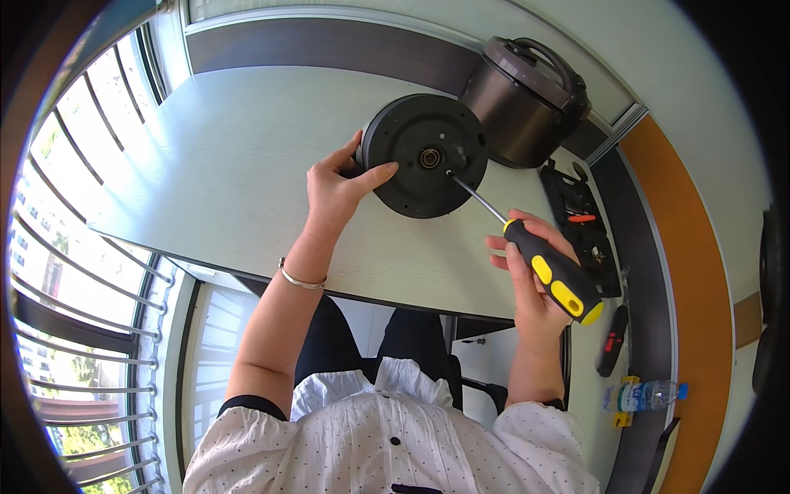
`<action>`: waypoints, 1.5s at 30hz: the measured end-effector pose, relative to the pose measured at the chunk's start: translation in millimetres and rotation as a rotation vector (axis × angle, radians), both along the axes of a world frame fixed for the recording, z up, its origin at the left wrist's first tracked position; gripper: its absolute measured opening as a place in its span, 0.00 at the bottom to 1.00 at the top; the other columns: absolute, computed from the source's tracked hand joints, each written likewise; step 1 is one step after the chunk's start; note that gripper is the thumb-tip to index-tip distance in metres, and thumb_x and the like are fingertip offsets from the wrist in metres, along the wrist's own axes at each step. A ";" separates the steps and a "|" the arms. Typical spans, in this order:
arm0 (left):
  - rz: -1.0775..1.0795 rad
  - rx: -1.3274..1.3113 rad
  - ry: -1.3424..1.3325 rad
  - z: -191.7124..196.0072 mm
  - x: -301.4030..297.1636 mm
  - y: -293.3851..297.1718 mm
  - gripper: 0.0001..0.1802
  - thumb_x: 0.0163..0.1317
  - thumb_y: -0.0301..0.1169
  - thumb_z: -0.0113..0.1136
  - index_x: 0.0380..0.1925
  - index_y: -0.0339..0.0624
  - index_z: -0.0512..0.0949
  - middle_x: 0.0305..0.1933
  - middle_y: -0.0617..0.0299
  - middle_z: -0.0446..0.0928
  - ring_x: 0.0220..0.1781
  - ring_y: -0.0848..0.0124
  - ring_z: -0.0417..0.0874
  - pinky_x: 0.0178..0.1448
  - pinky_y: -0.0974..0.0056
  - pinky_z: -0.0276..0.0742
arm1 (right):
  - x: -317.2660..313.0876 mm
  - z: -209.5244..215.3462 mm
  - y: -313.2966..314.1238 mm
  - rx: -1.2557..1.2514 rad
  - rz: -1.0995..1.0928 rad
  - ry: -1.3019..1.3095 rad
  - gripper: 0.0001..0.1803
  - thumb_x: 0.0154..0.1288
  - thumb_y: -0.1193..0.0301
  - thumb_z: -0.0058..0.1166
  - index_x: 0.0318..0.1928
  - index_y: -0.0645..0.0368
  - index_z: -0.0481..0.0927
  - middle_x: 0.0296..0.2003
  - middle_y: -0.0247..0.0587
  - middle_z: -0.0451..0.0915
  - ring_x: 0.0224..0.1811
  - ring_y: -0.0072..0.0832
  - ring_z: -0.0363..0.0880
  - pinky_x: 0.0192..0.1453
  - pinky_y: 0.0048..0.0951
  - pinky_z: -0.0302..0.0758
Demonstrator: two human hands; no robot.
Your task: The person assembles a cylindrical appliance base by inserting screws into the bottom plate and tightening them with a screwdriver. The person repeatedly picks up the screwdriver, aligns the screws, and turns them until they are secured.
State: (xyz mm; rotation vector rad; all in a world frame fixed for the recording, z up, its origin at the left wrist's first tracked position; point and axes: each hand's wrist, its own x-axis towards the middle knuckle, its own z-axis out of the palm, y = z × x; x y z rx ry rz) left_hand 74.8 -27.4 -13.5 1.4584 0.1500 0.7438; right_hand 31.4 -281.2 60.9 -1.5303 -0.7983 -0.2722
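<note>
Thumb and fingers of the bare left hand (336, 183) gripped the left rim of a thick, round, black disc (426, 181), tilted at the pale wood-grain table (239, 165); whether its edge rested there could not be told. The tip of a steel-shafted, black-and-yellow-handled screwdriver (555, 275) met its face just below and right of centre, the thumb and fingers of the right hand (532, 292) closed around the handle. Good control seemed to need a squared shaft, steady pressure and a firmly braced rim.

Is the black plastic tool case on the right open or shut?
Open: the black case shows its interior, including an orange-red piece.
</note>
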 end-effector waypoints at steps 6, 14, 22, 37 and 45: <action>-0.001 0.020 0.001 1.3 -1.3 -0.5 0.40 0.43 0.36 0.77 0.57 0.27 0.74 0.26 0.64 0.80 0.28 0.79 0.78 0.38 0.74 0.74 | 13.2 -5.0 5.5 -0.231 -0.294 -0.494 0.21 0.53 0.83 0.67 0.47 0.61 0.76 0.44 0.48 0.81 0.40 0.31 0.84 0.43 0.25 0.81; -0.004 0.007 0.001 2.5 -1.7 -1.3 0.41 0.43 0.36 0.77 0.57 0.27 0.74 0.26 0.63 0.80 0.28 0.79 0.78 0.37 0.74 0.74 | 23.9 -3.1 18.6 -0.019 -0.212 -0.366 0.20 0.52 0.83 0.68 0.40 0.59 0.70 0.41 0.45 0.81 0.31 0.22 0.79 0.34 0.20 0.77; -0.001 0.024 0.010 1.7 -1.4 -2.0 0.41 0.42 0.36 0.77 0.57 0.27 0.75 0.26 0.64 0.80 0.28 0.79 0.78 0.37 0.74 0.74 | 17.9 16.0 18.0 0.059 -0.056 0.110 0.13 0.59 0.78 0.65 0.42 0.64 0.75 0.33 0.39 0.80 0.31 0.22 0.80 0.38 0.22 0.78; 0.004 0.061 0.008 0.9 -0.3 -1.4 0.41 0.41 0.37 0.77 0.56 0.27 0.75 0.25 0.63 0.80 0.27 0.78 0.79 0.37 0.73 0.75 | 35.5 7.5 9.2 -0.187 -0.204 -0.396 0.20 0.52 0.85 0.68 0.46 0.65 0.77 0.41 0.47 0.82 0.38 0.28 0.83 0.42 0.23 0.80; 0.002 0.005 0.000 1.0 -1.3 -0.7 0.41 0.41 0.37 0.78 0.57 0.28 0.75 0.25 0.63 0.80 0.28 0.78 0.79 0.38 0.73 0.75 | 32.2 19.4 21.3 -0.164 -0.152 -0.239 0.14 0.54 0.83 0.66 0.38 0.63 0.74 0.35 0.41 0.80 0.32 0.23 0.79 0.36 0.19 0.76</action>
